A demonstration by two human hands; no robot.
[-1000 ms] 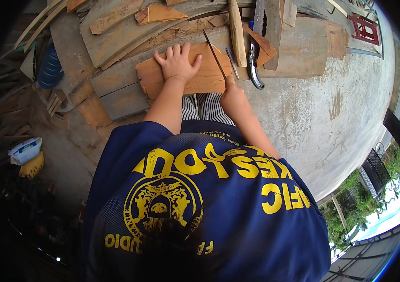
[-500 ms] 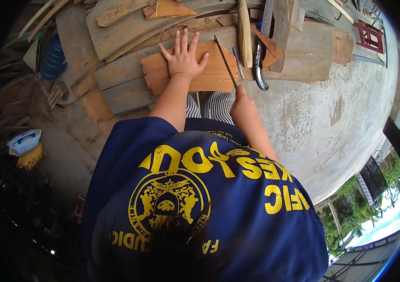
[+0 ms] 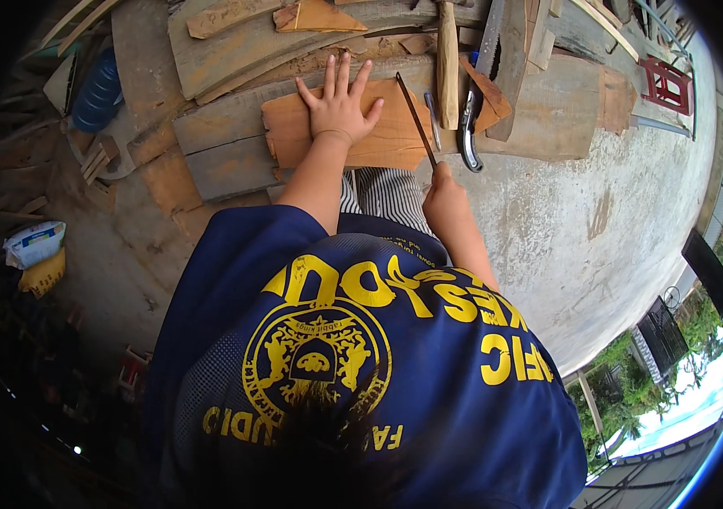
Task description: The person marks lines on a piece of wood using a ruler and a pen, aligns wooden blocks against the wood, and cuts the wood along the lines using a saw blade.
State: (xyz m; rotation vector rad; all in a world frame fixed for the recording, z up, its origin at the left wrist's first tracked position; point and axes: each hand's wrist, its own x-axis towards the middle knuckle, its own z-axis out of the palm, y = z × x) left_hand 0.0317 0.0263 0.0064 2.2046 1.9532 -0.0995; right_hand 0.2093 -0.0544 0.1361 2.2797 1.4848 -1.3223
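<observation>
A flat reddish-brown board (image 3: pixel 289 136) lies in front of me over greyer planks, its near edge just above my striped trousers. My left hand (image 3: pixel 342 110) presses flat on the board with the fingers spread. My right hand (image 3: pixel 448 202) is closed round the near end of a long, thin, dark file (image 3: pixel 413 112). The file slants along the board's right end, its tip pointing away from me. My right fingers hide its handle. Close by on the right are a slim pen-like tool (image 3: pixel 433 119) and a handsaw (image 3: pixel 470 127) with a black-and-grey handle.
Past the board's right end lies a hammer with a wooden handle (image 3: pixel 447 68). A pointed wood offcut (image 3: pixel 487 97) rests against the saw. Weathered planks (image 3: pixel 548 102) stretch across the far side. A blue water bottle (image 3: pixel 95 93) is at far left, a red plastic stool (image 3: pixel 667 82) at far right.
The view has shifted slightly, bringing the hammer's head into sight. My right hand and the file have drawn back a little toward me. My left hand stays in place on the board.
</observation>
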